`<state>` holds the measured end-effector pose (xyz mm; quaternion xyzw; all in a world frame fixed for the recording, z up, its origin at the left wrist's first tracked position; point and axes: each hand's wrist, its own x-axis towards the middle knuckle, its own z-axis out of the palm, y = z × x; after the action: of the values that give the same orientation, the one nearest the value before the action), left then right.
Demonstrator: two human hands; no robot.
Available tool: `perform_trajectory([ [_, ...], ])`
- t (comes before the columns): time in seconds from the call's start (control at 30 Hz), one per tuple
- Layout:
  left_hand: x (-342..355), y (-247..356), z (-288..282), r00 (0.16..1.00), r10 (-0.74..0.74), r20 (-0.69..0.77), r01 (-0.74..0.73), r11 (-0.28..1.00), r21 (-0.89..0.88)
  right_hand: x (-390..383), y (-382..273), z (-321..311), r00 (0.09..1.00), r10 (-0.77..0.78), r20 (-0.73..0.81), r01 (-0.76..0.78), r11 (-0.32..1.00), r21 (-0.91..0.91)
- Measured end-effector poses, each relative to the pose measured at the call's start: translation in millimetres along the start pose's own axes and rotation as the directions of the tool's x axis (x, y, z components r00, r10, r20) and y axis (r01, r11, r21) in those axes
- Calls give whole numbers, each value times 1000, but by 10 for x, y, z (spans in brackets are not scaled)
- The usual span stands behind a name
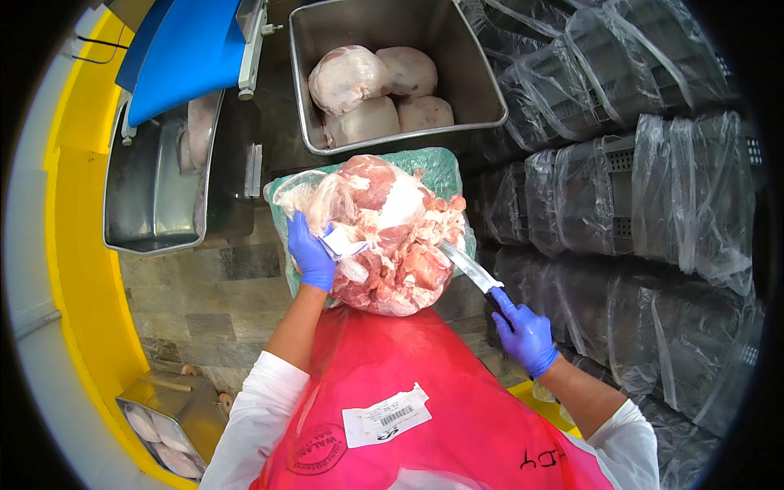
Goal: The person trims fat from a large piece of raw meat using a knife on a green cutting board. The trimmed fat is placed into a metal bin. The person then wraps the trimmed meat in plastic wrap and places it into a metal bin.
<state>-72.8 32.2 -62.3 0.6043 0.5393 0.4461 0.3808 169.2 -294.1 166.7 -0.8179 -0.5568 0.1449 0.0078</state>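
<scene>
A large mound of raw meat (396,220), pink with white fat, lies in front of me on a green plastic-covered surface (445,167). My left hand (310,255), in a blue glove, grips gathered clear plastic bag (314,196) at the meat's left side. A white label (345,244) lies beside its thumb. My right hand (523,333), also blue-gloved, is closed round the dark handle of a knife (471,266). The blade points up and left, its tip touching or just inside the meat's right side; the exact depth is hidden.
Beyond the meat stands a metal bin (304,106) with several pale meat pieces (349,79). At left are another metal tub (155,247) and a blue conveyor belt (192,61). Plastic-wrapped dark crates (588,196) line the right. A red apron (367,367) covers my front.
</scene>
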Motion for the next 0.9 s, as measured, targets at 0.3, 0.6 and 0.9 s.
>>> perform_trajectory([
  [0.3, 120, 36, -29, 979, 197, 41, -200, 932, 301, -282, 237, 657, 993, 62, -104, -50, 992, 115],
  [0.6, 222, -274, -40, 974, 221, 51, -226, 932, 283, -328, -83, 466, 982, 181, -62, -154, 939, 309],
  [0.9, 92, -57, 16, 971, 240, 19, -234, 919, 319, -448, -155, -1154, 987, 107, 116, -116, 990, 76],
])
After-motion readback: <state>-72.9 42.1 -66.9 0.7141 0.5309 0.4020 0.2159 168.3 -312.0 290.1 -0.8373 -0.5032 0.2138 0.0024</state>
